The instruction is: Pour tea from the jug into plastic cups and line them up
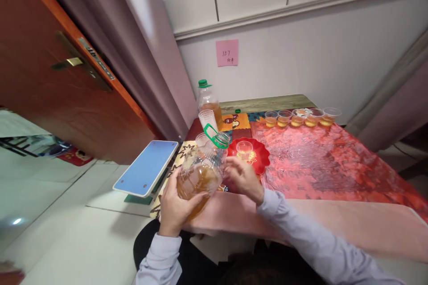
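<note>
My left hand (179, 205) is wrapped round the lower body of a clear plastic bottle (202, 178) with amber liquid in it. The bottle tilts up and to the right, its mouth uncapped and a green carry ring (216, 136) around the neck. Beside the bottle's shoulder is my right hand (243, 178), fingers bent and a little apart, with nothing visible in them; whether they touch the bottle I cannot tell. Just beyond, a red scalloped plate (262, 153) carries a clear plastic cup (244, 148). Behind the bottle's neck stands a stack of clear cups (207, 120).
A second capped bottle (210, 100) of amber liquid stands near the wall, and a loose green cap (237, 111) lies by it. Several cups (297, 118) with yellow liquid line the back right of the red-covered table (321, 156). A blue-topped stool (147, 167) is at the left.
</note>
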### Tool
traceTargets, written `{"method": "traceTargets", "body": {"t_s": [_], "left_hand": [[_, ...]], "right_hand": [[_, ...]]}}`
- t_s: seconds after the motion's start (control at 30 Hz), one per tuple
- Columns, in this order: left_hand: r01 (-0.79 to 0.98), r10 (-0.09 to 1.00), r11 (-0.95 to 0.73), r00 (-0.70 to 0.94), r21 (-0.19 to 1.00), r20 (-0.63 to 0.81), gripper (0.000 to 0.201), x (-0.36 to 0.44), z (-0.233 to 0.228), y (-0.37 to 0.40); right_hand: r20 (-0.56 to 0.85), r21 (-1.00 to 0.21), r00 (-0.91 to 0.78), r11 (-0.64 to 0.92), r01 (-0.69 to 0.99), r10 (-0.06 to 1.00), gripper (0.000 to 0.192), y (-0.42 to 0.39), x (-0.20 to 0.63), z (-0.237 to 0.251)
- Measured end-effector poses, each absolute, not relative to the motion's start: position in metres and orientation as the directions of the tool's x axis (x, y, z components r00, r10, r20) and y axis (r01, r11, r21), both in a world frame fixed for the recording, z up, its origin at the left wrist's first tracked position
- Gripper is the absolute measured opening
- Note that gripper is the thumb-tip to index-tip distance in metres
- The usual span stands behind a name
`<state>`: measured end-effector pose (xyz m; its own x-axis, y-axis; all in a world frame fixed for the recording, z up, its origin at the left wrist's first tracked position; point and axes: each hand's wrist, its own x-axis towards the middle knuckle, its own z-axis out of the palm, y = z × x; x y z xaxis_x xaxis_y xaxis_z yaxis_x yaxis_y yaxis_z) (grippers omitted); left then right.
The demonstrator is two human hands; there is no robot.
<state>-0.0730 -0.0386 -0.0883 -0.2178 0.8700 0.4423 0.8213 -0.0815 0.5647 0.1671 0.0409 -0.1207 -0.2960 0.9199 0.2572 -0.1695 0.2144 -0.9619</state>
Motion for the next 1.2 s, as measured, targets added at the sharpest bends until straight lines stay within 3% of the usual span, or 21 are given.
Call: {"method": "traceTargets", "body": {"t_s": [0.13,0.33,0.47,0.63,0.97,1.2], "left_hand": [[0.81,0.89,-0.078,-0.206,0.582,0.406,0.094,-0.072,-0.084,-0.036],[0.839,0.907,-0.047,-0.191,0.542,0.375,0.095,-0.062,-0.078,-0.033],[0.853,0.91,-0.044,-0.182,0.521,0.373,0.096,-0.057,-0.07,-0.029],[0.861,0.936,0.028,-0.202,0.508,0.29,0.095,-0.057,-0.058,-0.026],[0.906,0.96,0.146,-0.227,0.398,0.165,0.094,-0.052,-0.035,-0.024],[0.934,0.973,0.087,-0.154,0.348,0.172,0.086,-0.049,-0.026,-0.018]], "right_hand": [[0.172,-0.932,-0.492,-0.02,-0.361,0.853,0.083,0.034,0.135,-0.15],[0.335,-0.899,-0.509,0.107,-0.425,0.793,0.1,0.036,0.134,-0.162],[0.29,-0.884,-0.5,0.029,-0.467,0.816,0.095,0.029,0.131,-0.159],[0.244,-0.833,-0.554,-0.12,-0.54,0.796,0.074,0.024,0.123,-0.157],[0.214,-0.813,-0.594,-0.196,-0.549,0.776,0.079,0.016,0.117,-0.162],[0.156,-0.786,-0.647,-0.303,-0.539,0.746,0.069,0.012,0.119,-0.161]]}}
